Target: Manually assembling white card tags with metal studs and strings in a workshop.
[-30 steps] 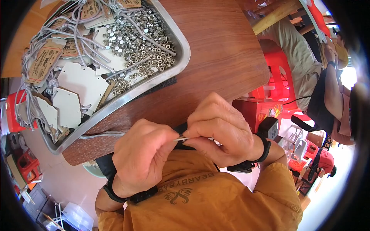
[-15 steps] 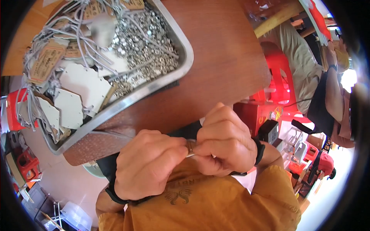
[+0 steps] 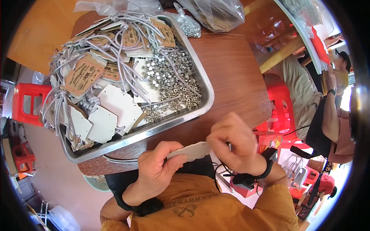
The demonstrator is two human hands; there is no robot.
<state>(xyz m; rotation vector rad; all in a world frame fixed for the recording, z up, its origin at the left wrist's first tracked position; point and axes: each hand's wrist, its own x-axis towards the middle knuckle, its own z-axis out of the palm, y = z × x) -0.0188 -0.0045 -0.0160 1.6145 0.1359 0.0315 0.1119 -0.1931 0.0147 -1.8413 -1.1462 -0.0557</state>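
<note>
Both hands have drawn apart since the earlier frames, where they were bunched together over something hidden between the fingers. Now the left hand (image 3: 158, 168) pinches a pale flat tag (image 3: 191, 150) between thumb and fingers, just past the near edge of the wooden surface (image 3: 235, 81). Beside it, the right hand (image 3: 233, 142) is closed on the tag's far end and grips a small dark thing; what it is cannot be made out. Farther off, the metal tray (image 3: 204, 101) holds steel nuts (image 3: 169, 82), blank tags and corded brown tags (image 3: 83, 75).
</note>
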